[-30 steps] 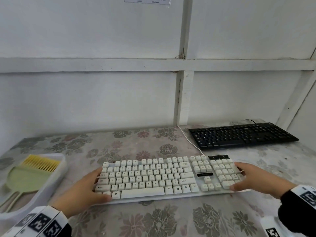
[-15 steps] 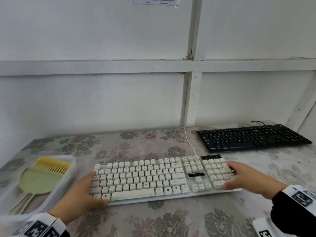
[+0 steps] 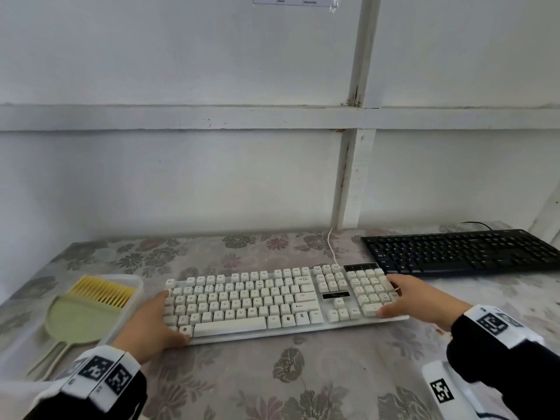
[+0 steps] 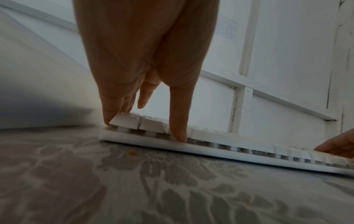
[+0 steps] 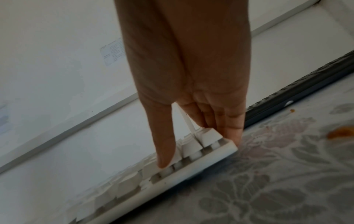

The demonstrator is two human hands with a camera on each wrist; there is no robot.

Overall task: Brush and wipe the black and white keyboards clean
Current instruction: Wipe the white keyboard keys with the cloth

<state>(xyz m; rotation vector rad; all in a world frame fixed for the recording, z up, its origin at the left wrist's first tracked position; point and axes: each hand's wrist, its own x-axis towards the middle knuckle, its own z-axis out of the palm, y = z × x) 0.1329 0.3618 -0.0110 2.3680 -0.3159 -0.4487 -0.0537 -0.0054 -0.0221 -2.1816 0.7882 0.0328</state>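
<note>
The white keyboard [image 3: 248, 301] lies across the middle of the flowered table [image 3: 303, 383]. My left hand [image 3: 157, 322] holds its left end, thumb on the front edge and fingers along the side. My right hand [image 3: 403, 298] holds the number-pad end the same way. In the left wrist view my left hand [image 4: 142, 130] has its thumb on the front rim of the white keyboard [image 4: 220, 141]. The right wrist view shows my right hand [image 5: 198, 153] at the corner of the white keyboard [image 5: 191, 174]. The black keyboard [image 3: 460, 253] sits at the back right, untouched.
A clear tray [image 3: 133, 280] at the left holds a yellow-bristled brush [image 3: 103, 291] and a green dustpan [image 3: 81, 316]. The white cable [image 3: 330, 247] runs back to the wall. Orange crumbs [image 5: 341, 133] lie on the cloth right of the white keyboard. The wall stands close behind.
Both hands have slid the white keyboard to the left, nearer the tray and further from under the black keyboard's left end. The grip on both ends is unchanged.
</note>
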